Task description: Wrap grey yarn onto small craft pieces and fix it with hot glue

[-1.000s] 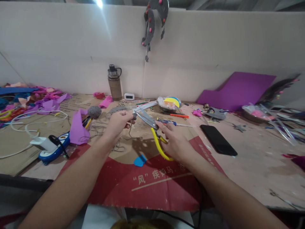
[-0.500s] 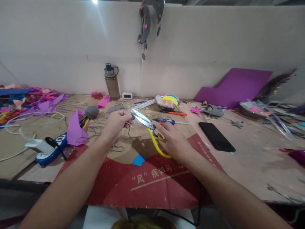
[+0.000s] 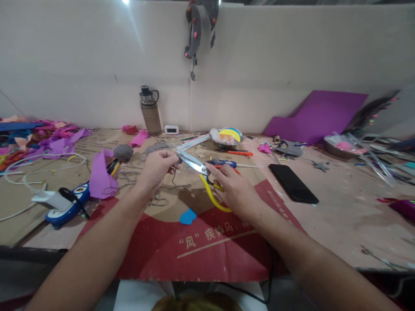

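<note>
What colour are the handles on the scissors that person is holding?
Yellow, on the scissors in the right hand; the head view shows it best.

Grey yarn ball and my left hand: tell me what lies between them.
In the head view, loose grey yarn strands lie on the brown cardboard between the grey yarn ball and the left hand.

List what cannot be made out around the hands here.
All in the head view.
- What the left hand pinches at the scissors tips: hidden by its fingers.
- Scissors' yellow handles: partly under the right hand.
- Grey hanging ornament: cut by top edge.
- Small clock display: too small.
</note>
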